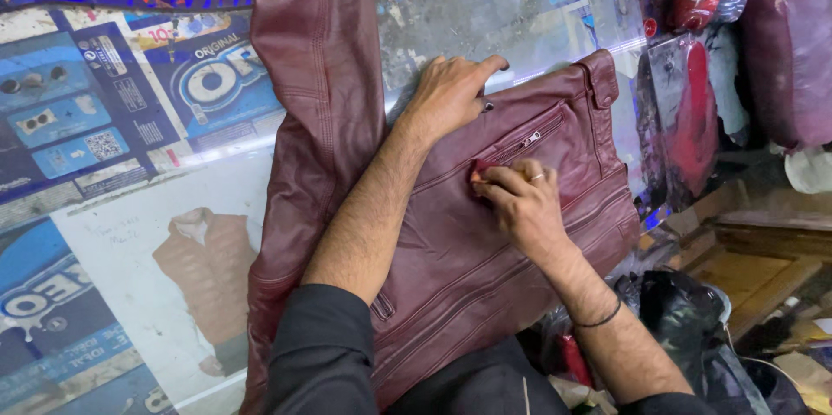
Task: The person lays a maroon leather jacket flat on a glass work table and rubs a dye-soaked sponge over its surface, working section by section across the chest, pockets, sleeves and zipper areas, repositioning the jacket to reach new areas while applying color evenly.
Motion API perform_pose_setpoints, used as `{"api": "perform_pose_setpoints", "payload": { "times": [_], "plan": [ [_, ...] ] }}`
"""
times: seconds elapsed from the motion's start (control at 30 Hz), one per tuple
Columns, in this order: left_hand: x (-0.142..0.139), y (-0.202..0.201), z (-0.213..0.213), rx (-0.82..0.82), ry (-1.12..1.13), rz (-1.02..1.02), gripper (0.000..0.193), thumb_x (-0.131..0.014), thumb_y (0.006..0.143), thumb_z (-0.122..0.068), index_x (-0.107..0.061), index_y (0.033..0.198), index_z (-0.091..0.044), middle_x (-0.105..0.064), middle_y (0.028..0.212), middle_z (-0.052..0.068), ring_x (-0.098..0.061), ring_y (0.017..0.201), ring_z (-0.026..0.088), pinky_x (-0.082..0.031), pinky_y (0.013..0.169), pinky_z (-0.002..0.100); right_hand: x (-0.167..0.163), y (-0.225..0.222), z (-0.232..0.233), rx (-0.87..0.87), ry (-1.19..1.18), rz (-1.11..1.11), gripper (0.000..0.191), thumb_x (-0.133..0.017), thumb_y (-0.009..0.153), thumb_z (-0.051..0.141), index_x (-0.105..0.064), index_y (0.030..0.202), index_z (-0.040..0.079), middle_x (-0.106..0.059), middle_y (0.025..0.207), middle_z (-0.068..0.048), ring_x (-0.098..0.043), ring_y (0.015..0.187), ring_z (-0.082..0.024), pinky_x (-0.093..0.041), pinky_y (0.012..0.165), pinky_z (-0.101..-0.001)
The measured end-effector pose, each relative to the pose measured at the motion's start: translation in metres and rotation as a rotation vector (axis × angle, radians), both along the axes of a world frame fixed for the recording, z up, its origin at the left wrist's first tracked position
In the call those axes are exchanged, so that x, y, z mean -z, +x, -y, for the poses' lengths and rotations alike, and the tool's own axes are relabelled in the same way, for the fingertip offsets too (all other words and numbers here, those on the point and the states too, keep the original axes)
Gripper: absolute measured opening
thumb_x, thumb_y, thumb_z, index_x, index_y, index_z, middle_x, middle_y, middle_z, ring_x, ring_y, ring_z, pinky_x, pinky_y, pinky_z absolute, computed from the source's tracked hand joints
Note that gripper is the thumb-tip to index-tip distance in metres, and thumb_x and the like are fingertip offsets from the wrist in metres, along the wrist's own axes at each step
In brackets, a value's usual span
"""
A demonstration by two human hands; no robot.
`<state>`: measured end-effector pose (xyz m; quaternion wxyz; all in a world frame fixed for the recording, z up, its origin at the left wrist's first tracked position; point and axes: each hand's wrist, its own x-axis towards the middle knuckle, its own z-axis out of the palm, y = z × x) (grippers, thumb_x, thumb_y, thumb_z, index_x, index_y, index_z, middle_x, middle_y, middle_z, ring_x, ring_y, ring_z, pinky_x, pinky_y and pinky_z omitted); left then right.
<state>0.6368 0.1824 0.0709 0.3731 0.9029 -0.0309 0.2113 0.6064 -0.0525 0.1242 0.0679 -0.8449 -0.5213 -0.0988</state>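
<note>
A maroon leather jacket (485,242) lies spread flat on a worktable (537,8) covered with printed sheets under clear plastic, its body running lengthwise from the lower middle of the view up toward the right, where the strapped hem reaches the table's right edge. One sleeve (316,77) stretches straight away from the person, up past the left fingers to the far top of the view. The left hand (451,94) lies palm down on the leather, fingers spread wide and flat, their tips at the jacket's upper edge beside a small metal snap (489,106). Just below those fingers a slanted pocket zipper (530,139) runs diagonally. The right hand (520,198) sits close under the left, fingers curled narrow and pinched on a small red piece (478,171) pressed to the leather near the zipper's lower end; what that piece is cannot be told. A ring shows on one finger, a dark band on the wrist. Left of the fingers the table lies broad and flat. Right of the fingers, past the hem, the room is crowded: bagged red garments (693,112) hang close, with cardboard (745,276) and dark bags (685,311) below.
</note>
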Motion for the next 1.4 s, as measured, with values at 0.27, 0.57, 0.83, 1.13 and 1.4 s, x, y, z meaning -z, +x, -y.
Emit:
{"api": "perform_pose_setpoints", "payload": {
  "times": [0.27, 0.57, 0.83, 1.13, 1.4],
  "plan": [
    [0.001, 0.003, 0.000, 0.014, -0.018, -0.074, 0.050, -0.075, 0.078, -0.005, -0.063, 0.126, -0.018, -0.077, 0.086, 0.008, -0.074, 0.089, 0.032, -0.053, 0.081, 0.050, 0.010, -0.034, -0.007, 0.157, 0.168, 0.074, 0.025, -0.073, 0.087, 0.011, -0.079, 0.110, 0.020, -0.068, 0.113, -0.001, -0.056, 0.108, -0.024, -0.037, 0.089, -0.0424],
    [0.000, -0.005, -0.003, 0.037, -0.017, 0.021, 0.049, -0.077, 0.077, -0.007, -0.063, 0.123, -0.016, -0.075, 0.088, 0.009, -0.071, 0.091, 0.034, -0.051, 0.079, 0.051, 0.029, -0.032, -0.025, 0.150, 0.196, 0.115, 0.027, -0.069, 0.089, 0.007, -0.080, 0.110, 0.021, -0.066, 0.110, 0.002, -0.057, 0.106, -0.023, -0.038, 0.090, -0.0430],
    [-0.009, -0.009, -0.007, 0.064, -0.026, -0.052, 0.047, -0.076, 0.079, -0.008, -0.065, 0.123, -0.017, -0.076, 0.085, 0.006, -0.072, 0.089, 0.032, -0.051, 0.078, 0.052, 0.038, -0.002, -0.015, 0.153, 0.164, 0.117, 0.031, -0.069, 0.084, 0.008, -0.079, 0.109, 0.021, -0.067, 0.118, 0.000, -0.057, 0.108, -0.024, -0.040, 0.092, -0.0440],
    [-0.023, -0.015, -0.008, 0.090, -0.029, -0.056, 0.048, -0.080, 0.077, -0.015, -0.065, 0.123, -0.013, -0.076, 0.087, 0.008, -0.070, 0.091, 0.033, -0.050, 0.078, 0.051, 0.030, 0.065, 0.018, 0.412, 0.231, 0.126, 0.016, -0.075, 0.096, 0.014, -0.078, 0.108, 0.024, -0.067, 0.123, 0.003, -0.057, 0.110, -0.026, -0.039, 0.090, -0.0460],
    [-0.016, -0.013, -0.008, 0.061, -0.037, -0.056, 0.042, -0.078, 0.079, -0.017, -0.069, 0.119, -0.013, -0.075, 0.087, 0.006, -0.071, 0.085, 0.028, -0.050, 0.078, 0.046, 0.036, 0.036, 0.047, 0.543, 0.279, 0.110, 0.023, -0.074, 0.089, 0.009, -0.079, 0.108, 0.022, -0.067, 0.122, 0.000, -0.056, 0.111, -0.028, -0.039, 0.091, -0.0461]
  ]
}}
